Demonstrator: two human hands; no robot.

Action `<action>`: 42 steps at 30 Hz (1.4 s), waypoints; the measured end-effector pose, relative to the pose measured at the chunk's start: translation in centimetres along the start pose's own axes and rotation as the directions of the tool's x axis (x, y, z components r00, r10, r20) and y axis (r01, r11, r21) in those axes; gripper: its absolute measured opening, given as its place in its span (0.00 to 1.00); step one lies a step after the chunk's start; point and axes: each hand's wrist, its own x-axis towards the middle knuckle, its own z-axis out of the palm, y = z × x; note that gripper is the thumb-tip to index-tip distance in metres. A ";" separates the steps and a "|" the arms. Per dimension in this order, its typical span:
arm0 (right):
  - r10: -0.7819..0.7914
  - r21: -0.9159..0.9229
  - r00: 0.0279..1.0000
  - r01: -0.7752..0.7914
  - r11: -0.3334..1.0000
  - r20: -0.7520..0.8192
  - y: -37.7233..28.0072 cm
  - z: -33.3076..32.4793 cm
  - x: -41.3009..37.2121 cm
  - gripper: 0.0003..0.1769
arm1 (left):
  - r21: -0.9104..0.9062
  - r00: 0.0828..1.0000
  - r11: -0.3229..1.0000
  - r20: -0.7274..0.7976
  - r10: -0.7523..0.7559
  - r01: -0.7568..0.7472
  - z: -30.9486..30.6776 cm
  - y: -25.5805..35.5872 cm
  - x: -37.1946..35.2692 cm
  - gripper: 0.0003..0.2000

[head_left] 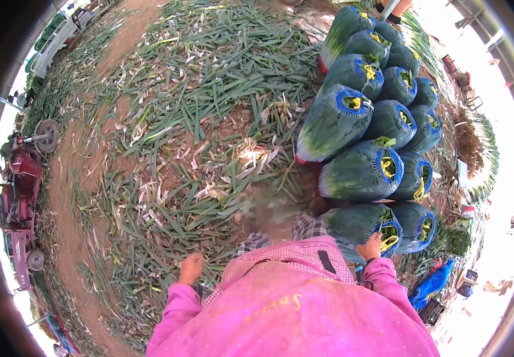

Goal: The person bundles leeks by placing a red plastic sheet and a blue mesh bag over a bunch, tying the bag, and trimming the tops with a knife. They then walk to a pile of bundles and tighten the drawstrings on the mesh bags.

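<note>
Plump green blue-rimmed sacks [355, 172] looked filled, one to four o'clock, long green leaves [233, 83] loose at eleven; my left hand [191, 268] was curled shut, right hand [370, 246] at yellow cord [390, 243], grip unclear.

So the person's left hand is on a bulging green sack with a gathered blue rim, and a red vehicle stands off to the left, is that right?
Not quite: the head view shows the person's right hand on the bulging green sack with the gathered blue rim. The red vehicle does stand off to the left.
</note>
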 end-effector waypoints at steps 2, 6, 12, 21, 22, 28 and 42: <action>0.010 0.026 1.000 -0.010 1.000 -0.012 -0.5 -0.1 0.3 0.59 | 0.030 1.000 0.999 -0.006 0.013 -0.013 0.5 -2.1 0.3 0.15; 0.013 0.006 1.000 -0.013 1.000 -0.026 -1.2 -0.6 -0.5 0.59 | 0.088 0.996 0.995 -0.076 -0.045 0.051 0.6 -4.6 -0.7 0.16; -0.075 0.079 0.992 0.083 0.993 -0.105 -0.8 -1.4 -2.0 0.56 | 0.195 0.997 0.979 0.024 -0.070 0.064 -3.3 -3.7 2.2 0.17; -0.070 0.202 0.990 0.094 0.975 -0.123 -0.4 -1.4 -1.8 0.53 | 0.192 0.901 0.918 -0.203 0.383 -0.346 -13.7 19.9 11.0 0.17; -0.082 0.205 0.988 0.108 0.973 -0.133 0.1 -0.9 -1.5 0.52 | 0.124 0.891 0.922 -0.238 0.388 -0.368 -14.4 20.1 10.5 0.17; -0.138 0.175 0.987 0.150 0.973 -0.077 1.6 -0.7 0.3 0.49 | 0.304 0.977 0.951 -0.215 0.018 0.049 -10.5 4.9 1.0 0.14; -0.117 -0.106 0.914 0.171 0.980 0.388 0.4 -6.5 6.2 0.33 | 0.085 0.989 0.986 -0.032 -0.144 0.146 -1.4 5.8 1.9 0.14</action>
